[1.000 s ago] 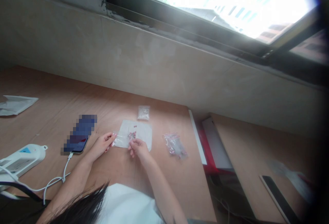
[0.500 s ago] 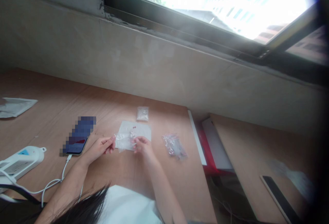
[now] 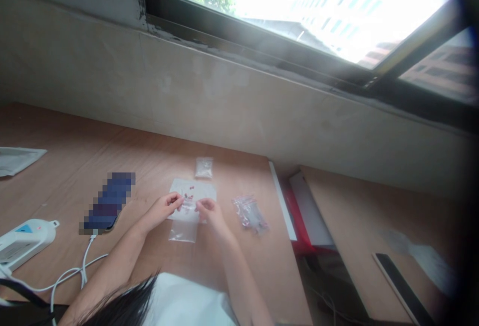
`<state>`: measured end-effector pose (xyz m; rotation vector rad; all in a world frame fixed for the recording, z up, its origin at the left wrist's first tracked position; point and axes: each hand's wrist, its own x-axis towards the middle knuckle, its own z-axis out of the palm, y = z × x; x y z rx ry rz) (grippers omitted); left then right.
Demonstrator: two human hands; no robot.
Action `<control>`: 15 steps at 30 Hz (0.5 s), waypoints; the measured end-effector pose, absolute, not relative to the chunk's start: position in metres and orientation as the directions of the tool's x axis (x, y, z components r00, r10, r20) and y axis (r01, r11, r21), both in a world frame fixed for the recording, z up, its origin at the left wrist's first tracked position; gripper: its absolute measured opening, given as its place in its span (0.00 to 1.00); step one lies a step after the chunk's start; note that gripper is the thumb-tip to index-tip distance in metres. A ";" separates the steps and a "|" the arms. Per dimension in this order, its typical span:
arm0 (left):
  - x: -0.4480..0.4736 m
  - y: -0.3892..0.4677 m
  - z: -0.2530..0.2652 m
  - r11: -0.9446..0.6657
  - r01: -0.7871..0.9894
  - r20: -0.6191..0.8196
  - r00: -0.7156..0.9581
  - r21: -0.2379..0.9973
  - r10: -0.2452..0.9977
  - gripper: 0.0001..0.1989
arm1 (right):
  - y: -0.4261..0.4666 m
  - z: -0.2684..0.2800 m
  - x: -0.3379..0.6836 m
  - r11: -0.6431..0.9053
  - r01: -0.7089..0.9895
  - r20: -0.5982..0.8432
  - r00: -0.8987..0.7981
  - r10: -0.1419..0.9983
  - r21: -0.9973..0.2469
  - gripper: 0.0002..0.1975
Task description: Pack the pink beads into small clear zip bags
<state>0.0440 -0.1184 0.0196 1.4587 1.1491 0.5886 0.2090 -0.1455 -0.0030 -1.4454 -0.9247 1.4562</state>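
Note:
My left hand (image 3: pixel 170 203) and my right hand (image 3: pixel 209 210) are close together over a small white sheet (image 3: pixel 210 190) on the wooden table. Between their pinched fingers they hold the two sides of a clear plastic bag (image 3: pixel 182 231). The bag's lower part extends past the sheet's near edge, towards me. Several small dark red bead-like pieces (image 3: pixel 188 196) lie on the sheet just beyond my fingers; they are too small to make out exactly.
A small clear packet (image 3: pixel 204 167) lies behind the sheet, and a pile of clear bags (image 3: pixel 250 214) to its right. On the left are a phone (image 3: pixel 110 204) with a charging cable, a white power strip (image 3: pixel 28 241) and a white packet (image 3: pixel 20 160). Past a gap stands another table (image 3: pixel 348 226).
My hands have drawn closer together, the left one moving right. The bag now stretches towards me, and more red pieces show on the sheet. The view has shifted slightly.

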 end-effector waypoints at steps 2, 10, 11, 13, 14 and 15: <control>0.043 -0.120 0.024 0.097 0.341 -0.241 0.414 0.935 0.878 0.16 | -0.146 -0.004 0.210 -0.359 -0.078 -0.363 0.045 0.931 -0.930 0.10; 0.039 -0.123 0.033 0.059 0.327 -0.197 0.409 0.943 0.891 0.13 | -0.145 -0.003 0.207 -0.238 -0.022 -0.239 0.124 0.963 -0.971 0.06; 0.039 -0.123 0.033 0.058 0.324 -0.192 0.397 0.944 0.898 0.13 | -0.145 -0.001 0.206 -0.237 -0.028 -0.239 0.104 0.966 -0.971 0.06; 0.039 -0.123 0.032 0.063 0.322 -0.189 0.378 0.945 0.906 0.12 | -0.145 0.002 0.205 -0.250 -0.052 -0.252 0.037 0.967 -0.967 0.07; 0.039 -0.123 0.031 0.066 0.322 -0.191 0.375 0.944 0.907 0.12 | -0.145 0.003 0.204 -0.262 -0.062 -0.263 0.014 0.965 -0.963 0.08; 0.040 -0.123 0.029 0.067 0.320 -0.192 0.378 0.945 0.906 0.12 | -0.145 0.004 0.203 -0.271 -0.068 -0.272 0.007 0.962 -0.960 0.08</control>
